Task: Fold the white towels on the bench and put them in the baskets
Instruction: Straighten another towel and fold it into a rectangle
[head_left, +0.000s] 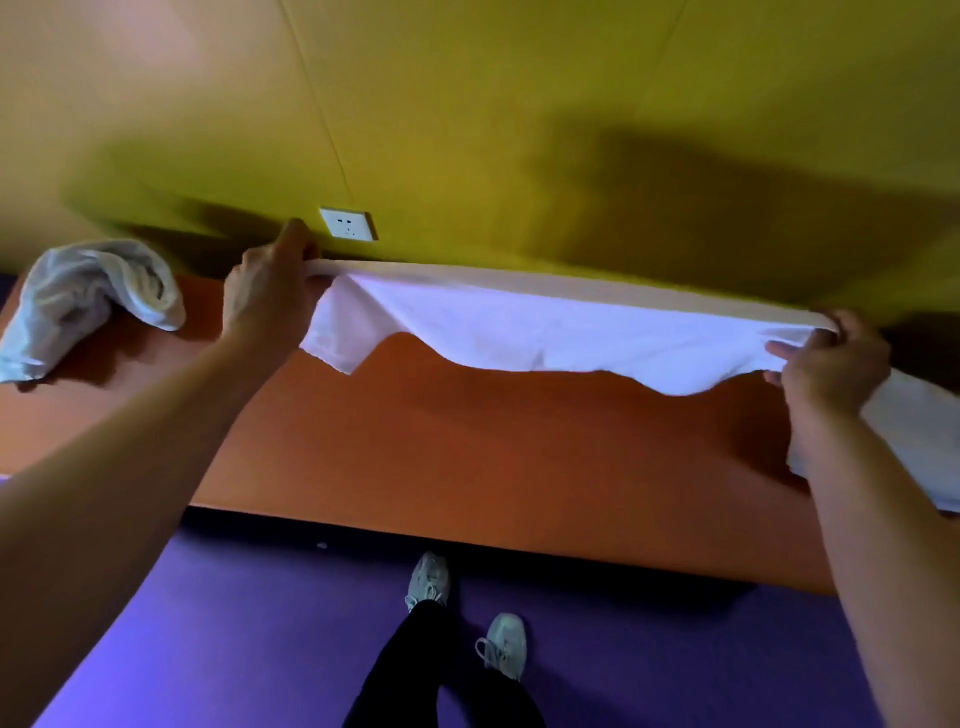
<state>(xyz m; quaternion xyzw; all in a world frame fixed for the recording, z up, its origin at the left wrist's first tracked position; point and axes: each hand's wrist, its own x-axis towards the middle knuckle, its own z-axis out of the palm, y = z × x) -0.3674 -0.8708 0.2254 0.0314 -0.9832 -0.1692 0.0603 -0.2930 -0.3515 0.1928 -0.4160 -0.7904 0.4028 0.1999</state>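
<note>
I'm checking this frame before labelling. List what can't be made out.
- Baskets: none in the head view, so their place is unknown.
- Stretched towel: its right end runs behind the right hand and off the frame edge.
- Crumpled towel: cut by the left edge.
- Left hand: fingertips hidden in the towel's corner.

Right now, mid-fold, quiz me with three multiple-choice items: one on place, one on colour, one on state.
1. Where does the crumpled towel lie?
A. on the floor
B. on the bench's left end
C. in a basket

2. What colour is the bench?
A. orange
B. purple
C. white

3. How is the stretched towel held?
A. by the left hand only
B. flat on the bench, untouched
C. by both hands, one at each end

Answers: 1 B, it sits on the bench, left of the left hand. 2 A, its top is orange. 3 C, the left hand and right hand each grip an end.
</note>
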